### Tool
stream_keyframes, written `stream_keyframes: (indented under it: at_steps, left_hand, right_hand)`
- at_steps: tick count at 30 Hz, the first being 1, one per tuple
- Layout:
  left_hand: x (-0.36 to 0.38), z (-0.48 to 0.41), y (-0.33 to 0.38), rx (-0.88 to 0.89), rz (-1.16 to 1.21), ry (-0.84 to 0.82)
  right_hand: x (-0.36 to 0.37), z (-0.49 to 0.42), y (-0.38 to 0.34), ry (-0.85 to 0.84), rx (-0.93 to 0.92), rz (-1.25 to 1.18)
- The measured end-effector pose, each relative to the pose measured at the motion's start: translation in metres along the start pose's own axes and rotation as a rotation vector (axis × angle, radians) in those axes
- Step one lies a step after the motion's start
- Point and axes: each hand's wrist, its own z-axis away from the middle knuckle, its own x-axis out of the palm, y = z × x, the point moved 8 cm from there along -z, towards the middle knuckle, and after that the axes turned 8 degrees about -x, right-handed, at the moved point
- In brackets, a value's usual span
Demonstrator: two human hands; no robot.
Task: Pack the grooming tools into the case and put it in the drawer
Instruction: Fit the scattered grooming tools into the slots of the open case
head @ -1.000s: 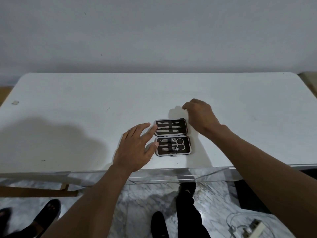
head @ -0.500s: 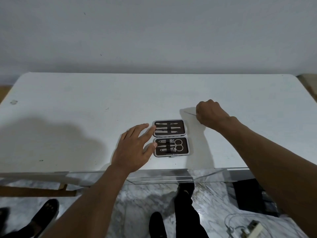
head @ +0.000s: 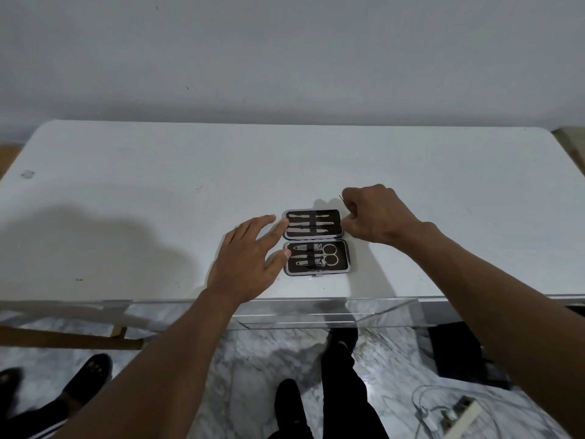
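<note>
A small dark grooming case (head: 316,241) lies open and flat on the white table (head: 158,201), near its front edge. Its far half holds thin metal tools; its near half holds scissors (head: 329,255), clippers and tweezers. My left hand (head: 250,264) rests flat on the table with fingertips touching the case's left edge. My right hand (head: 376,217) is closed just right of the far half, pinching a thin metal tool (head: 341,198) whose tip sticks out above the fingers.
A clear acrylic drawer (head: 323,312) juts out below the table's front edge, under the case. On the marble floor are a person's dark shoes (head: 88,375) at the left, a black object (head: 459,353) and a cable with a power strip (head: 456,413) at the right.
My right hand picked up the thin tool from the table to the right and has brought it back beside the case's far half. My left hand stayed in place.
</note>
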Motion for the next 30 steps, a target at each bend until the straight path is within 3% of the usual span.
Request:
stream_keyframes:
  at_steps: [13,30]
  left_hand:
    - [-0.001,-0.001,0.0,0.003,0.02,0.014]
    - [-0.001,-0.001,-0.001,-0.002,0.021,0.006]
  right_hand:
    - [0.001,-0.002,-0.011,-0.051,-0.209,0.082]
    - [0.007,0.002,-0.023,-0.02,-0.079,0.157]
